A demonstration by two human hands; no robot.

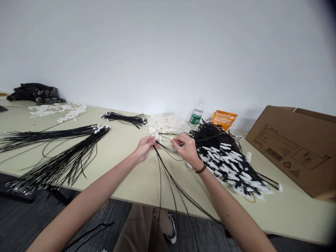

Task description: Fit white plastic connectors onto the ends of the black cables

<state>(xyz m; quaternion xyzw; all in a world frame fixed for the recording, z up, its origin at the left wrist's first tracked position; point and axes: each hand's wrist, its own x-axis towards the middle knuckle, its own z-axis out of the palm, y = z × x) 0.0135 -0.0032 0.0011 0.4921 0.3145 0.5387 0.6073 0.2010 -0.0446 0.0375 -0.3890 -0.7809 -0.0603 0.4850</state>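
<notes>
Pale tabletop (123, 140), wire bundles (76, 155) set L & R, prob. for elbow room, w/ L hand (145, 147) clamped on black wires (164, 165) mid-table, prob. steadying; R hand (187, 146) alongside, can't tell if fingers grip.

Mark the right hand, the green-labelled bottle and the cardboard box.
right hand (187, 146): head view, on the back of the hand.
green-labelled bottle (195, 118): head view, on the green label.
cardboard box (290, 147): head view, on the printed side facing the camera.
</notes>
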